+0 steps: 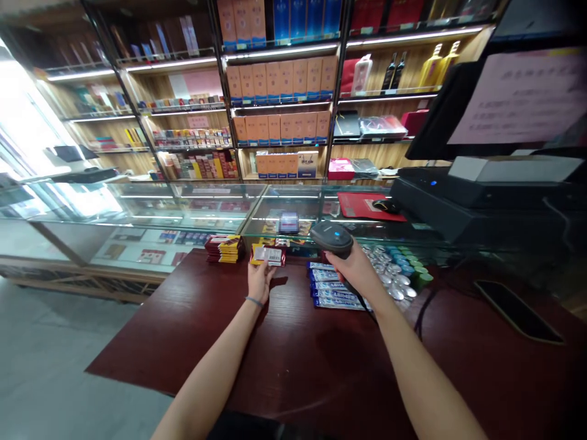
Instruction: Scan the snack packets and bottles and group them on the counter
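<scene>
My left hand (259, 282) pinches a small red and yellow packet (269, 255), its white barcode label facing up toward me. Left of it, a stack of matching red and yellow packets (224, 249) lies on the dark wooden table (192, 330). In my right hand (360, 269) is a black barcode scanner (332, 237) with a blue light on top, its head turned toward the packet. Beneath that hand are several blue and white wrapped sticks (334, 286) in a row. Silver-topped items (395, 282) and green-topped items (419, 275) stand in rows to the right.
A glass display counter (215, 205) runs along the table's far side. At right are a dark register unit (458, 208), a monitor with a pink sheet (518, 101), and a black phone (518, 310). A computer mouse (386, 206) rests on a red mat (358, 206).
</scene>
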The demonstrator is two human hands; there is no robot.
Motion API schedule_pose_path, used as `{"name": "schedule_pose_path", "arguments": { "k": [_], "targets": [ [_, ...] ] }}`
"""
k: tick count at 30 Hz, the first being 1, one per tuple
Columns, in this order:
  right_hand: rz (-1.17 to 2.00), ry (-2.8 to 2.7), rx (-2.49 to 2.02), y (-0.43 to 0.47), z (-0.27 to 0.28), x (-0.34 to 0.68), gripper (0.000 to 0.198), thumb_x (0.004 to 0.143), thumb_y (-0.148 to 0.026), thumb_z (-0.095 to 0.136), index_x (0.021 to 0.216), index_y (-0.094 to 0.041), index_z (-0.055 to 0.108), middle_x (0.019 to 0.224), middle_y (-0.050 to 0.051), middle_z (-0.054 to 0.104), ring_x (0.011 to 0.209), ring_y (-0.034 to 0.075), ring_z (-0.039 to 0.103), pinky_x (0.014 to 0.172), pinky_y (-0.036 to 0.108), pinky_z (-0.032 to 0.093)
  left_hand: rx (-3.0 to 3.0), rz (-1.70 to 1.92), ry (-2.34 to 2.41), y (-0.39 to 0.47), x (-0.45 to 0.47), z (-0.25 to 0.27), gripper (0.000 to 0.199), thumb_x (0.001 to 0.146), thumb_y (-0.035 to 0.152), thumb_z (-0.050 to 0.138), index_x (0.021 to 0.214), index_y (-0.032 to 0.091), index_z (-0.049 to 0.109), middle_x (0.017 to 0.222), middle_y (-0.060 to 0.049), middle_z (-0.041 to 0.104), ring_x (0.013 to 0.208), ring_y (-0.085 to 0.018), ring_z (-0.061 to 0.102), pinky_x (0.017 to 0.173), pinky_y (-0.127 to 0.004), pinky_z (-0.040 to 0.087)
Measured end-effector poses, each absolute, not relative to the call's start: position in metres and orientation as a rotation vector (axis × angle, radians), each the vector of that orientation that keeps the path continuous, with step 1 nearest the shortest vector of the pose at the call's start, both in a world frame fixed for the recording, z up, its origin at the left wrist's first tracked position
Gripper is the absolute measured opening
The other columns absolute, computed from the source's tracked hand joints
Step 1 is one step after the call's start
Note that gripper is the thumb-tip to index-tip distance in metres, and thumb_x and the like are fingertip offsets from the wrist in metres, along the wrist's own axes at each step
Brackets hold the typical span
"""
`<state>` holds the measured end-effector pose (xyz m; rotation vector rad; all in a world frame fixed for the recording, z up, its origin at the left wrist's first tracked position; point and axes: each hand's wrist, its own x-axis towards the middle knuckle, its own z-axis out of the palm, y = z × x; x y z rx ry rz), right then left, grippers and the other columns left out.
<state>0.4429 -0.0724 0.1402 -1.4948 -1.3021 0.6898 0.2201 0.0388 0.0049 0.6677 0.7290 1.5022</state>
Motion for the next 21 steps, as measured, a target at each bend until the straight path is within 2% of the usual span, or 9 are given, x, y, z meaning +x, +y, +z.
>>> {"name": "schedule_pose_path", "arguments": {
  "k": [5, 9, 13, 21],
  "targets": [
    [0.630, -1.422, -1.568, -0.061, 0.118, 0.413, 0.036, 0.075, -0.035, 0.067, 0.107, -0.029, 0.050, 0.059, -0.005, 0.060, 0.044, 0.018, 0.055, 0.047, 0.028, 0.040, 0.532, 1.533, 0.732, 0.048, 0.217, -0.002, 0.032, 0.079, 0.018, 0.073, 0.102, 0.022, 0.053, 0.096, 0.000, 0.069, 0.083, -0.011, 0.069, 0.089, -0.038, 0.057],
    [0.577, -1.555, -1.679, -0.059, 0.107, 0.395, 0.034, 0.074, -0.034, 0.067, 0.103, -0.028, 0.050, 0.080, 0.002, 0.070, 0.070, 0.024, 0.068, 0.059, 0.030, 0.044, 0.505, 1.556, 0.721, 0.054, 0.216, -0.007, 0.028, 0.081, 0.019, 0.071, 0.103, 0.022, 0.053, 0.097, -0.001, 0.070, 0.084, -0.011, 0.070, 0.091, -0.038, 0.056],
    [0.576, -1.635, -1.718, -0.059, 0.099, 0.388, 0.039, 0.075, -0.031, 0.068, 0.110, -0.027, 0.050, 0.095, 0.005, 0.073, 0.092, 0.028, 0.070, 0.072, 0.031, 0.047, 0.539, 1.564, 0.739, 0.056, 0.216, -0.010, 0.030, 0.082, 0.023, 0.071, 0.106, 0.024, 0.053, 0.101, -0.002, 0.071, 0.090, -0.012, 0.071, 0.093, -0.038, 0.056],
    [0.557, -1.738, -1.666, -0.060, 0.097, 0.386, 0.037, 0.076, -0.027, 0.066, 0.112, -0.025, 0.061, 0.104, 0.008, 0.075, 0.102, 0.029, 0.068, 0.077, 0.032, 0.048, 0.627, 1.552, 0.719, 0.056, 0.218, -0.005, 0.023, 0.085, 0.023, 0.066, 0.106, 0.023, 0.054, 0.109, -0.006, 0.069, 0.103, -0.016, 0.070, 0.097, -0.040, 0.054]
  ]
}}
